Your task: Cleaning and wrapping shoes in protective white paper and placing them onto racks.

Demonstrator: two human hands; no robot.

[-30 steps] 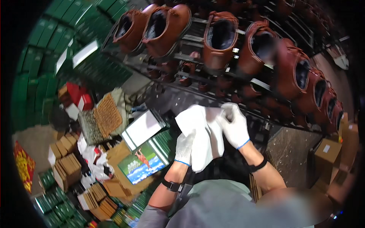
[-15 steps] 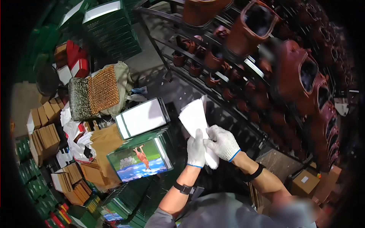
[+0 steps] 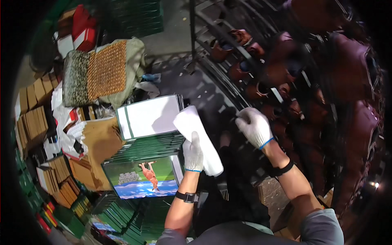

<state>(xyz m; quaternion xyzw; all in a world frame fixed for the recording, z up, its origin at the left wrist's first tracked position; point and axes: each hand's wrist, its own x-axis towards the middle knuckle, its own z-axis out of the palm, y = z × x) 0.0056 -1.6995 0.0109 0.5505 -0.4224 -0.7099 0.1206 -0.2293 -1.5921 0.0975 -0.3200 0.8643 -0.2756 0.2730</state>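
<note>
My left hand (image 3: pixel 193 154), in a white knit glove with a blue cuff, is closed on a bundle of thin white sheets (image 3: pixel 199 134). The bundle is long, with a rounded lower end, and its upper end overlaps the edge of the stacked flat boxes. My right hand (image 3: pixel 255 127), gloved the same way, is apart from the sheets, in front of the shoe rack. Its fingers are curled in, and nothing shows in them. Just left of my left hand is a stack of green boxes (image 3: pixel 141 177) with a picture of a reddish animal, and a white-topped box (image 3: pixel 153 118) beyond it.
Brown leather shoes (image 3: pixel 241 69) fill a dark metal rack (image 3: pixel 222 22) along the right. At left lie a beaded seat cushion (image 3: pixel 107 69), brown cardboard pieces (image 3: pixel 32 126), red boxes (image 3: pixel 85 38) and crumpled white wrapping (image 3: pixel 61 118). More green boxes (image 3: pixel 118 216) stand low at left.
My right hand has let go of the sheets and moved right, toward the rack. My left hand has shifted left with the bundle, now less fanned. The whole view has turned and shifted.
</note>
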